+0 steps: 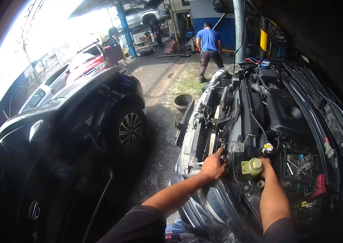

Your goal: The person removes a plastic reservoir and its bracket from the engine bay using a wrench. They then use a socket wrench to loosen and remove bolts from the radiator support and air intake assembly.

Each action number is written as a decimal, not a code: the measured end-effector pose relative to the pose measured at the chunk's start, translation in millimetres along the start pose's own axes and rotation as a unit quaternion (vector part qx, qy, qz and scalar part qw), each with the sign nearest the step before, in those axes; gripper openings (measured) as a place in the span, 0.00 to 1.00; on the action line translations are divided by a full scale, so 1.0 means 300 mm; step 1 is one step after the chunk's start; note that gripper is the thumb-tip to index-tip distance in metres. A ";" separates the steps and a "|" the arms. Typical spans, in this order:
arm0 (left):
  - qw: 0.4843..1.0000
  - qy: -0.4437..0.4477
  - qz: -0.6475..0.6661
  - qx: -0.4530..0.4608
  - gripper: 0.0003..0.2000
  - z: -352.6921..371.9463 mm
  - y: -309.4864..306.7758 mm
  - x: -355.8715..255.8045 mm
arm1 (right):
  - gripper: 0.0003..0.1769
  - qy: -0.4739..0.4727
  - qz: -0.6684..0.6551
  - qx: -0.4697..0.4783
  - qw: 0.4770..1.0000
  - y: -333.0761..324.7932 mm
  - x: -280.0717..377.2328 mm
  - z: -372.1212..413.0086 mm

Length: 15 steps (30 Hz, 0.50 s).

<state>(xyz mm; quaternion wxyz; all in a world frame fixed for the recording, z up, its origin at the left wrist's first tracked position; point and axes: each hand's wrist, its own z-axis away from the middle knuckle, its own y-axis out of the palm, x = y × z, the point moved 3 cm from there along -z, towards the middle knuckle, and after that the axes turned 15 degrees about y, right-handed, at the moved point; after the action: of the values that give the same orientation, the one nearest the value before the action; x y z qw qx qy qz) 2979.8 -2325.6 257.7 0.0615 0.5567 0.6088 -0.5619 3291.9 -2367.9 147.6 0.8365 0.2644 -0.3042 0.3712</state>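
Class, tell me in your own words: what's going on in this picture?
A person leans into a car's open engine bay. The left hand is curled on a part at the front edge; the right hand rests against a pale yellow reservoir. Another person in a blue shirt stands farther off.

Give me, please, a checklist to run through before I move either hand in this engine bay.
1. Left hand grip: ok, closed on a small dark part at the front edge of the engine bay.
2. What that part is: cannot tell, the fingers hide most of it.
3. Right hand contact: ok, it touches the yellow reservoir.
4. Reservoir cap seated: ok, it appears to sit on.
5. Bystander clear: ok, the person in the blue shirt stands far off, back turned.
6. Black bucket: ok, on the ground, apart from both hands.
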 end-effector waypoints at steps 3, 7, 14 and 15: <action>1.000 -0.005 -0.003 0.010 0.21 0.006 0.000 -0.002 | 0.16 -0.012 -0.013 0.009 1.000 0.000 0.000 0.015; 1.000 -0.003 0.003 0.013 0.21 0.003 -0.007 -0.007 | 0.15 -0.006 -0.022 0.048 0.999 -0.013 -0.007 0.001; 1.000 0.003 0.006 0.013 0.20 0.002 -0.003 0.003 | 0.15 0.011 -0.010 0.050 0.999 -0.011 -0.006 -0.005; 1.000 0.005 0.009 0.012 0.20 0.003 -0.004 0.002 | 0.15 0.010 -0.001 0.066 0.998 -0.015 -0.003 -0.015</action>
<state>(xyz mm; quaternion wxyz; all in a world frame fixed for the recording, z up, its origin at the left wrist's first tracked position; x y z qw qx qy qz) 2978.2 -2325.6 257.7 0.0571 0.5656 0.5967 -0.5663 3296.6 -2368.0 143.0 0.8208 0.3154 -0.2704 0.3920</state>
